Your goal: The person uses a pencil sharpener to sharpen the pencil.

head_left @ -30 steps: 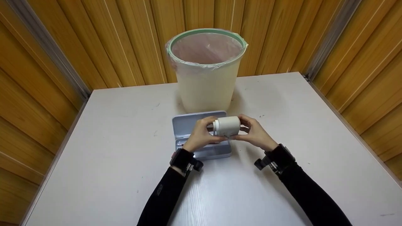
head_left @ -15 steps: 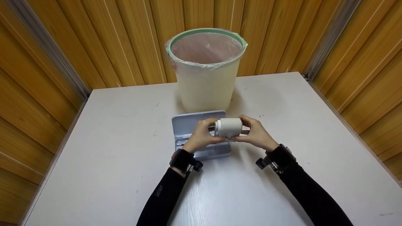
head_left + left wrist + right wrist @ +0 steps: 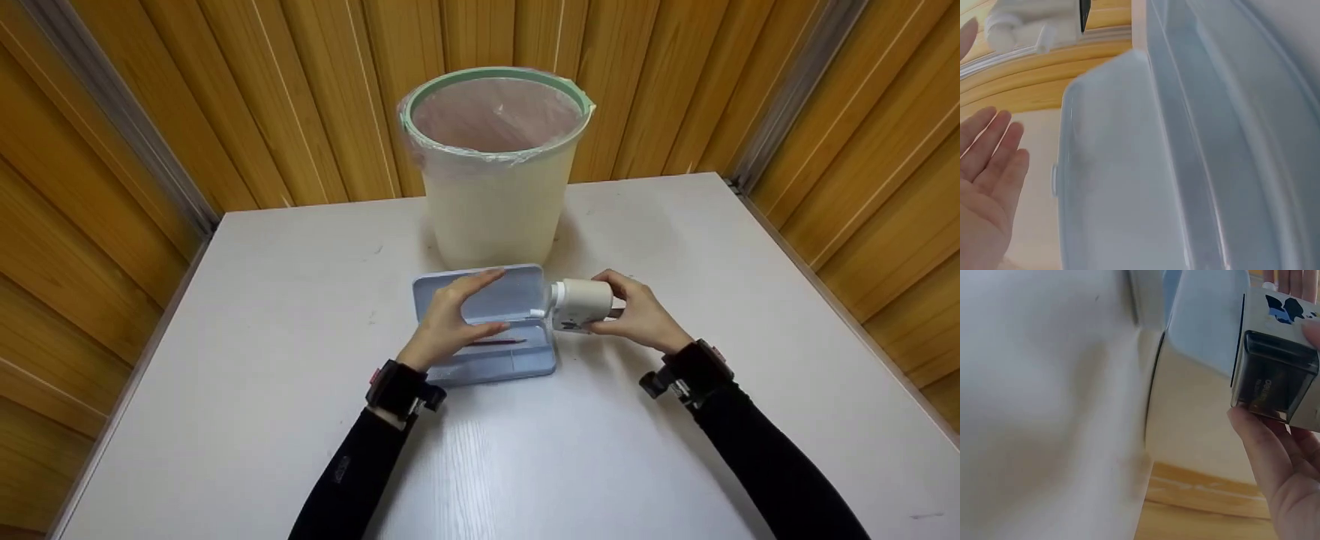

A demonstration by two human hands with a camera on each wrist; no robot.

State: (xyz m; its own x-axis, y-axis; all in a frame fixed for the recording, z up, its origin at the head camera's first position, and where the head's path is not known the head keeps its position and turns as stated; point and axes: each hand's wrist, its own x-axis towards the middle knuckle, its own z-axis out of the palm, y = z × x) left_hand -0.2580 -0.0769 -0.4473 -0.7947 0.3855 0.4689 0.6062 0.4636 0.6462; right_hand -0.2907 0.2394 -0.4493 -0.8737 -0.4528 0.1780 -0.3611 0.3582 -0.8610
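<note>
My right hand point(image 3: 643, 315) holds a cream crank pencil sharpener point(image 3: 589, 298) on its side in the air, just right of the pencil case. Fingers and thumb grip its right end. The white crank handle point(image 3: 1045, 38) shows in the left wrist view, and the dark see-through shavings drawer point(image 3: 1278, 377) in the right wrist view. Thumb and fingers spread apart, my left hand point(image 3: 444, 319) hovers over the left part of the open light-blue pencil case point(image 3: 517, 291) and touches nothing visible. A dark red pencil point(image 3: 499, 342) lies in the case, partly hidden behind that hand.
Behind the case stands a cream waste bin point(image 3: 495, 210) with a green rim and a clear plastic liner. The white table point(image 3: 315, 315) stretches to both sides. Wood-panelled walls point(image 3: 322, 97) close it in at the back and sides.
My left hand has let go of the sharpener's left end and moved left. My right hand has carried the sharpener a little to the right. The pencil in the case shows more clearly.
</note>
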